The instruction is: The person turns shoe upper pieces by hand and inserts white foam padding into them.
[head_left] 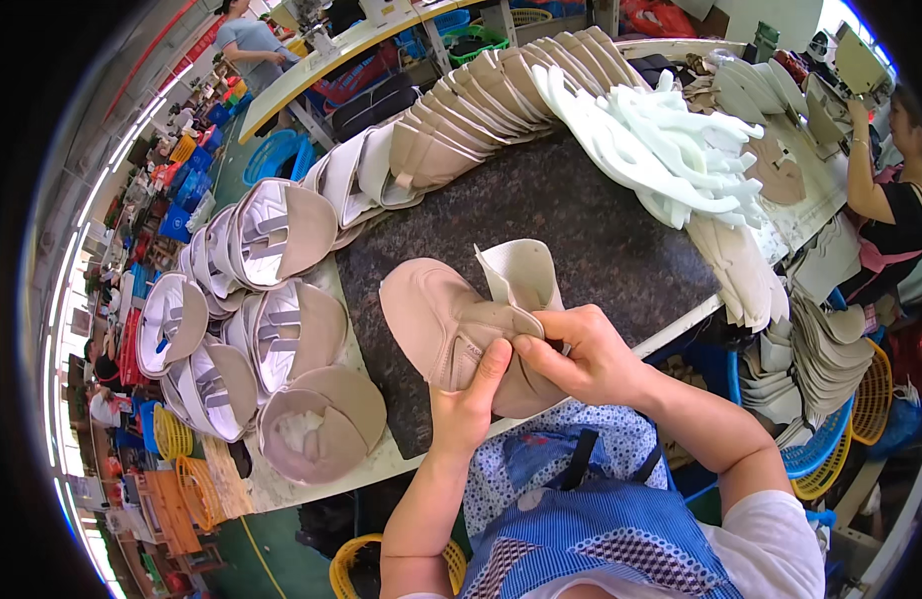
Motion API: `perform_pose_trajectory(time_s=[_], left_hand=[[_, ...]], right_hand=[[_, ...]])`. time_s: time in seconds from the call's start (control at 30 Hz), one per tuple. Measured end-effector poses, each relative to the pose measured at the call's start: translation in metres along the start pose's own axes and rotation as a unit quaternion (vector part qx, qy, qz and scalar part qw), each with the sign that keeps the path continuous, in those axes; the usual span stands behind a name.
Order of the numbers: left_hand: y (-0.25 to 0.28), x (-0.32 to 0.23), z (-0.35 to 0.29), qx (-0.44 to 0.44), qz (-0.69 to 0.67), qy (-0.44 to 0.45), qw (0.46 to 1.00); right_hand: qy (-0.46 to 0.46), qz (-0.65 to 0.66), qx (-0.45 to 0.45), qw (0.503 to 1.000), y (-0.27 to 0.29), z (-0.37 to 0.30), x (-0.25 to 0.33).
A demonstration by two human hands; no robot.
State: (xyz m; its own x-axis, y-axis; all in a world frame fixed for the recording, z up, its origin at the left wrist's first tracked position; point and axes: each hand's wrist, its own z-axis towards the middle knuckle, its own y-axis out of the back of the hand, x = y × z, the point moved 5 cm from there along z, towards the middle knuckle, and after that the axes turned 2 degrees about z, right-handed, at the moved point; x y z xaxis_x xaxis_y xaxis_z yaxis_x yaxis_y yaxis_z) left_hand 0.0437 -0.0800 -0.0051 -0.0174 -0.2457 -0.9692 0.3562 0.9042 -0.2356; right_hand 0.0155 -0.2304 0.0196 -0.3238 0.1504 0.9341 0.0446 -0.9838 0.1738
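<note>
Beige shoe upper (451, 324) lying flat; heel flap upright

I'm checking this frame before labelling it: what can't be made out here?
- Head view: near edge of the beige shoe upper, covered by the left hand and right hand.
- Both fingertips' grip, tucked into the folds.
- Lower white insoles, buried in the pile.
- Left shelves, too small and bent.

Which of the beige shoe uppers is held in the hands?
The beige upper alone on the dark slab, gripped by left hand and right hand; the others lie overlapped in rows.
</note>
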Motion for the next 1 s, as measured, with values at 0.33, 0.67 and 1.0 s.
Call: perform_pose_trajectory(time_s=[0.33,0.67,1.0], left_hand=[[0.052,0.061,-0.037,0.098,-0.281,0.119,0.947],[0.035,0.058,-0.051,0.066,-0.138,0.185,0.971],[0.037,0.08,-0.065,-0.007,0.019,0.146,0.989]], right_hand=[[-0.135,0.186,0.056,0.972,-0.005,-0.055,-0.02],[-0.144,0.21,0.082,0.963,-0.027,-0.067,-0.018],[0.046,0.022,0.024,0.998,-0.026,-0.067,-0.021]])
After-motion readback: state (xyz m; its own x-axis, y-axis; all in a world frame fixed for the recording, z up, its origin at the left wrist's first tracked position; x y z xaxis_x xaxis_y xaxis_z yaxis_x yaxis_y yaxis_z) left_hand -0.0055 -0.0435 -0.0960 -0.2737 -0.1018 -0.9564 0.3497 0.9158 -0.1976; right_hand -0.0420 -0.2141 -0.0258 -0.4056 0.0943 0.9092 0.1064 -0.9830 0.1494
